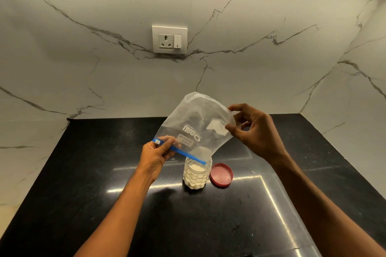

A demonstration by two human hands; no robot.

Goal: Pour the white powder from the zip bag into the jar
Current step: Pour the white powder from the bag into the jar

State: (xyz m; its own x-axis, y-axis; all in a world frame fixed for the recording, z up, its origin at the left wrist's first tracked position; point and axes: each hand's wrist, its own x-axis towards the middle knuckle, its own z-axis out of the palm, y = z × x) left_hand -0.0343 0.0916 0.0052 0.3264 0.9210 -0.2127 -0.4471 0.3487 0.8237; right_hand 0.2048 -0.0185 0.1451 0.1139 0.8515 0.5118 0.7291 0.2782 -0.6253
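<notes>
Head view. The zip bag (194,129) is held inverted above the black countertop (83,183), with its blue zip strip (181,152) at the bottom and its closed end raised toward the rear wall. The lower end of the zip strip sits at the mouth of the jar (196,173). The bag appears almost empty; a small residue of white powder (205,150) remains just above the zip strip.

The left hand (155,156) grasps the upper end of the zip strip, thumb in front and fingers behind the plastic. The right hand (253,131) pinches the raised side edge of the bag between thumb and fingertips.

The jar stands upright near the middle of the countertop, directly below the bag. It is clear, uncapped and filled with white powder almost to the rim. A red lid (221,174) lies just beside the jar on its right, inner face up.

A wall socket (169,39) is mounted on the marble wall behind the countertop's rear edge.
</notes>
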